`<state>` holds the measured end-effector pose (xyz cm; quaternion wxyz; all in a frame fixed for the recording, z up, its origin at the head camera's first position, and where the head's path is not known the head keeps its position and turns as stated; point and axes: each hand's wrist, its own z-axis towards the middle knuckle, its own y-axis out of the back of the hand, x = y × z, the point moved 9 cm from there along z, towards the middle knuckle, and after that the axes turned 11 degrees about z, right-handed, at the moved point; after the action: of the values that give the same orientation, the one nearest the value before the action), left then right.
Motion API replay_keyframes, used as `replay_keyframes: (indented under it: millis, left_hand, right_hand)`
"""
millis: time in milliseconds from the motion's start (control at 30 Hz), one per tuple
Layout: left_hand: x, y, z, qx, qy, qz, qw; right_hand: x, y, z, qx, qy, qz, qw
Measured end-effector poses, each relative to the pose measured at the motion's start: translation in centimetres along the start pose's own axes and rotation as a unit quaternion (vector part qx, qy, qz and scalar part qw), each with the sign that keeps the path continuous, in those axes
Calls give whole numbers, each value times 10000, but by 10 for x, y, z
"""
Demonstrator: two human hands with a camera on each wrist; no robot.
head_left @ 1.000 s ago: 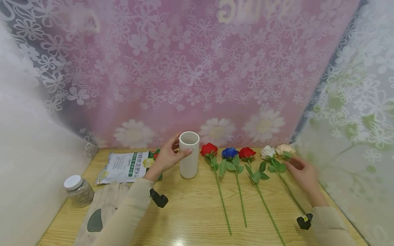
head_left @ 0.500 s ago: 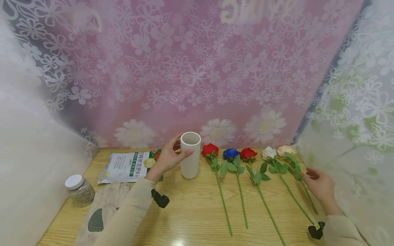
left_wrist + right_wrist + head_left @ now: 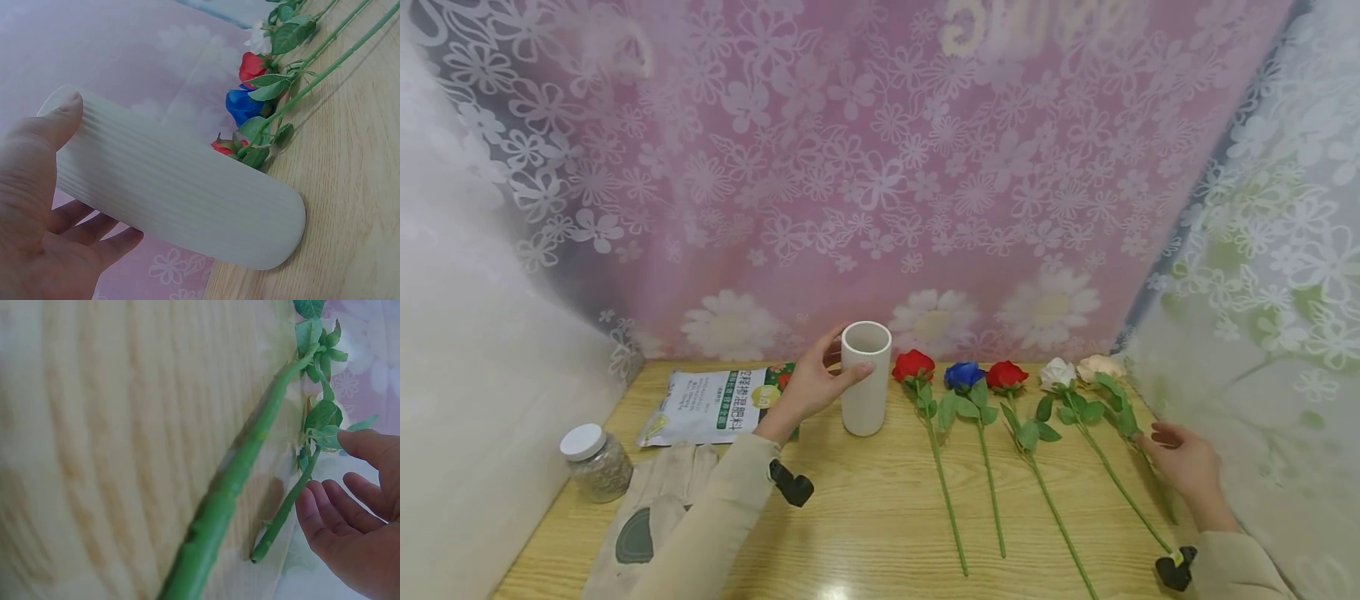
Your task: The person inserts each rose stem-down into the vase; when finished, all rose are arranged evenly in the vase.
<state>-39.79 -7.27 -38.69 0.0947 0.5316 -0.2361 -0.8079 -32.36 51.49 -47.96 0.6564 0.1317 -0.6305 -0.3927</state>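
The white vase (image 3: 863, 404) stands upright on the counter (image 3: 880, 517), long axis vertical, mouth up; the left grip (image 3: 812, 385) curls around it, thumb across its front. At far right the cream rose (image 3: 1120, 406) lies with its bloom toward the back edge, stem slanting nearer and rightward. The right grip (image 3: 1187, 462) is beside that stem, fingers loosely relaxed; contact is unclear. A narrow gap separates vase and nearest red rose (image 3: 913, 367). Fine ribs texture the cylinder; wood grain shows in front.
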Motion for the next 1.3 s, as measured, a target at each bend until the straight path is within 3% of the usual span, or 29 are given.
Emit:
replay_keyframes:
  millis: [400, 700, 1033, 1300]
  left_hand:
    - [-1, 1, -2, -10, 8, -20, 10000]
    - [1, 0, 0, 28, 66, -38, 10000]
    - [5, 0, 1, 29, 134, -56, 9999]
    - [3, 0, 0, 41, 157, -6, 9999]
  right_hand:
    - [2, -7, -3, 247, -81, 39, 9997]
    - [-15, -9, 1, 297, -507, 192, 9981]
    - [-5, -8, 8, 220, -10, -383, 9990]
    - [-6, -11, 8, 367, -339, -188, 9986]
